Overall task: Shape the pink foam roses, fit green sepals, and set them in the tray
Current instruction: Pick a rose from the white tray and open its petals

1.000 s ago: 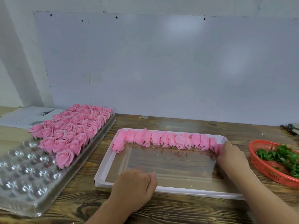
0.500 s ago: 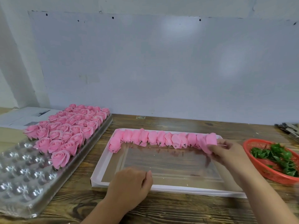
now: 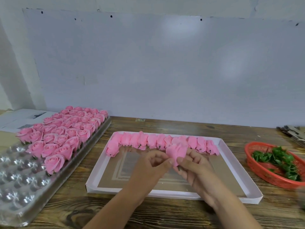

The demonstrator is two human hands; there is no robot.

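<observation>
Both hands meet over the middle of the white cardboard tray (image 3: 239, 164). My right hand (image 3: 193, 167) grips the base of an unshaped pink foam rose (image 3: 176, 150), and my left hand (image 3: 151, 164) pinches the rose's lower left edge. Behind them a row of unshaped pink roses (image 3: 158, 142) lies along the tray's far side. On the left, a clear plastic cell tray (image 3: 19, 182) holds several finished roses (image 3: 66, 133) in its far half. Green sepals (image 3: 279, 161) lie in a red basket (image 3: 257, 169) at the right.
White papers (image 3: 18, 118) lie at the far left behind the cell tray. Some metal tools (image 3: 292, 131) sit at the far right edge of the wooden table (image 3: 165, 214). A pale wall panel stands directly behind the table.
My right hand took a rose from the right end of the row and carried it to the tray's middle. My left hand rose from the tray's near edge to meet it.
</observation>
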